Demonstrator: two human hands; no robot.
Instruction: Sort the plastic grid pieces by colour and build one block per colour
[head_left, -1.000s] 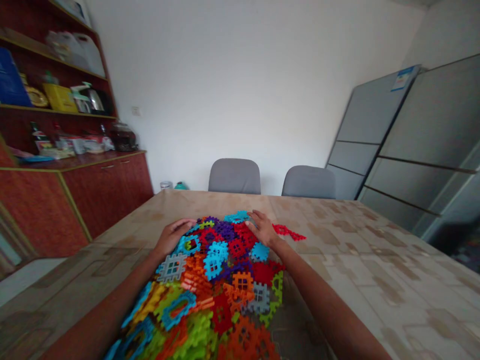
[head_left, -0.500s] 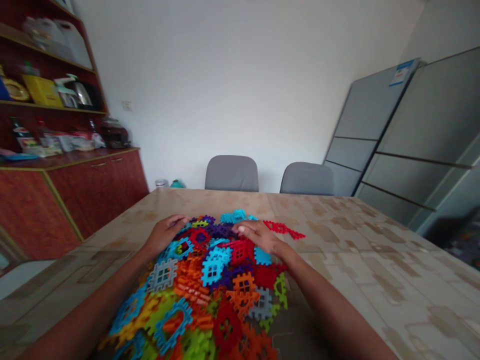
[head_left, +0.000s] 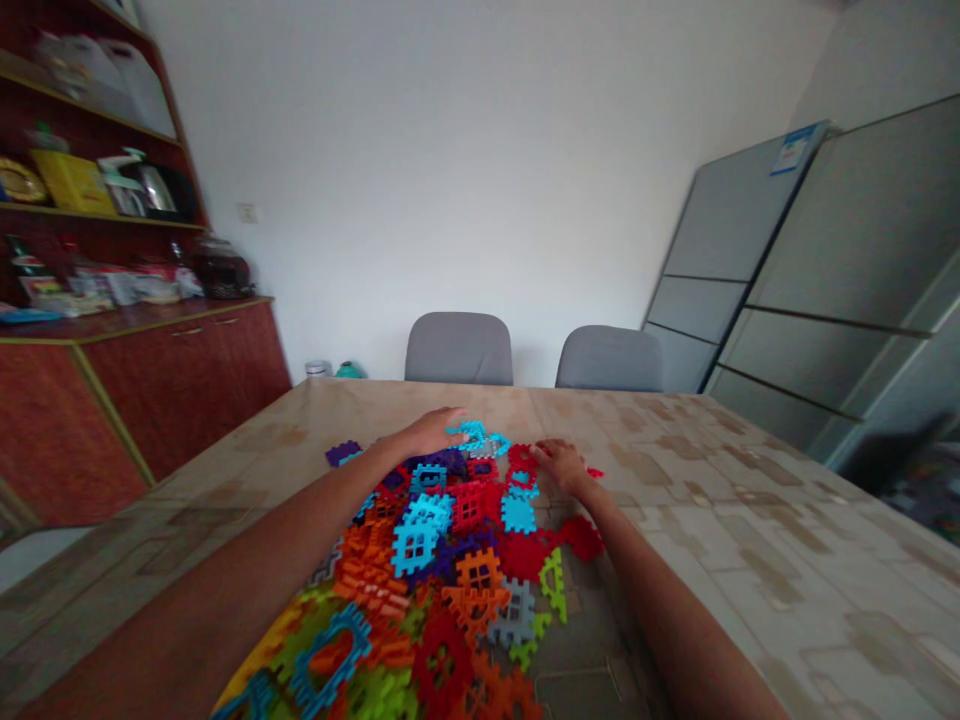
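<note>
A heap of interlocking plastic building pieces (head_left: 424,530) in blue, red, orange, purple, green and grey lies before me on the table. My left hand (head_left: 433,432) reaches over its far end with fingers stretched out, beside light blue pieces (head_left: 472,432). On the far right side my right hand (head_left: 561,465) rests with fingers spread and slightly bent, at a red piece (head_left: 523,458). Neither hand appears to grip anything. Part of the heap's left side is hidden under my left forearm. A purple piece (head_left: 343,453) lies at the heap's far left.
The patterned table (head_left: 750,520) spreads out to the right. Two grey chairs (head_left: 459,350) stand at its far side against the wall. A reddish cabinet (head_left: 187,390) with shelves is on the left, and a grey refrigerator (head_left: 697,250) on the right.
My left hand has moved right, from the heap's left side to the far middle. My right hand has shifted right, off the purple pieces. A dark red piece now shows beside my right forearm.
</note>
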